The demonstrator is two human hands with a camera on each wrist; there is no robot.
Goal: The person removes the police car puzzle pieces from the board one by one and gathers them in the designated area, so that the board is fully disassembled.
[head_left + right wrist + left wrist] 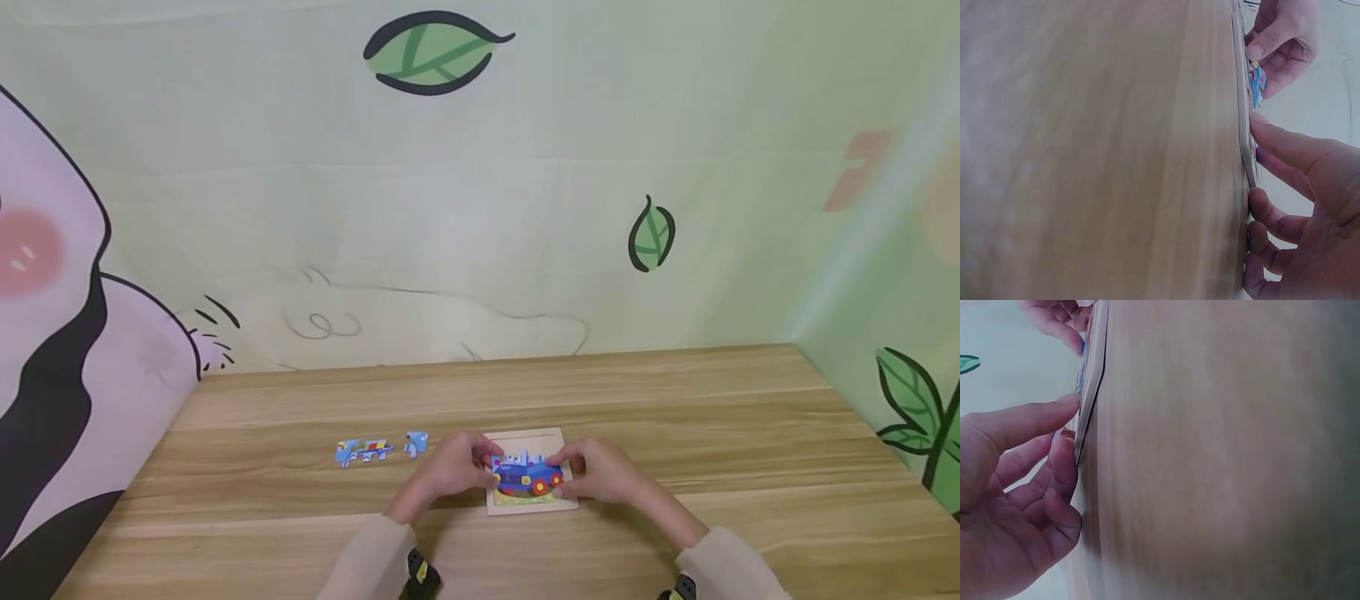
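Note:
A small jigsaw puzzle (528,480) with a blue vehicle picture lies in a pale wooden tray (525,439) in the head view. My left hand (457,465) is at the tray's left side, pinching a blue puzzle piece (1255,86) that stands tilted up from the board in the right wrist view. Across from it, my right hand (600,472) grips the puzzle's right side, thumb near the lower edge and index finger on the upper part. Its other fingers rest curled on the table in the right wrist view. Fingers hide parts of the picture.
Several loose puzzle pieces (367,451) lie left of the tray, with another blue piece (416,442) closer to it. The wooden table (300,533) meets a cloth backdrop (480,208) printed with leaves behind and at both sides.

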